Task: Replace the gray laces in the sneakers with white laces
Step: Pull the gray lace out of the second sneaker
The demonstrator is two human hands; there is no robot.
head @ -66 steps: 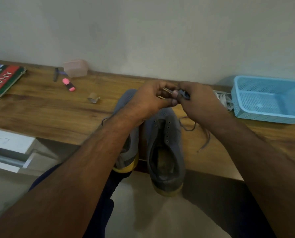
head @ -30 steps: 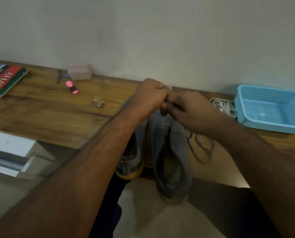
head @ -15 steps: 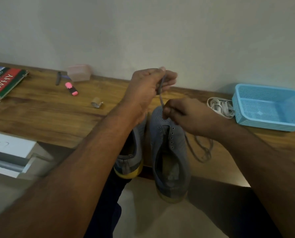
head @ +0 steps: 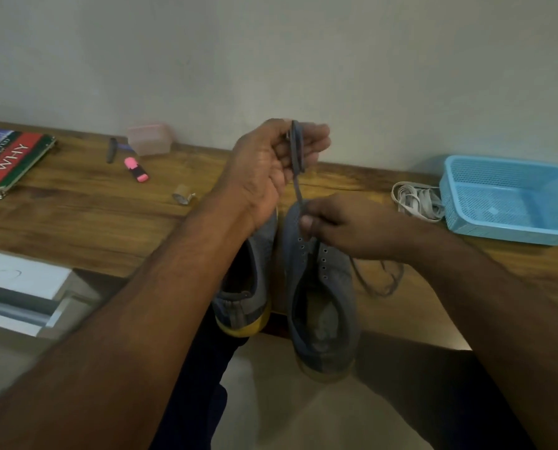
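Left hand [head: 271, 157] grips the gray lace [head: 297, 164] raised taut at twelve o'clock, right hand [head: 345, 225] pinches it lower, likely winding it, above unlaced sneakers [head: 323, 293] on the surface [head: 92, 216]; white laces [head: 414, 199] wait at three o'clock.

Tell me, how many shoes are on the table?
2. The left sneaker sits partly under the left arm, and the right sneaker sits right beside it, under the right hand. Both heels stick out over the table edge. No others show.
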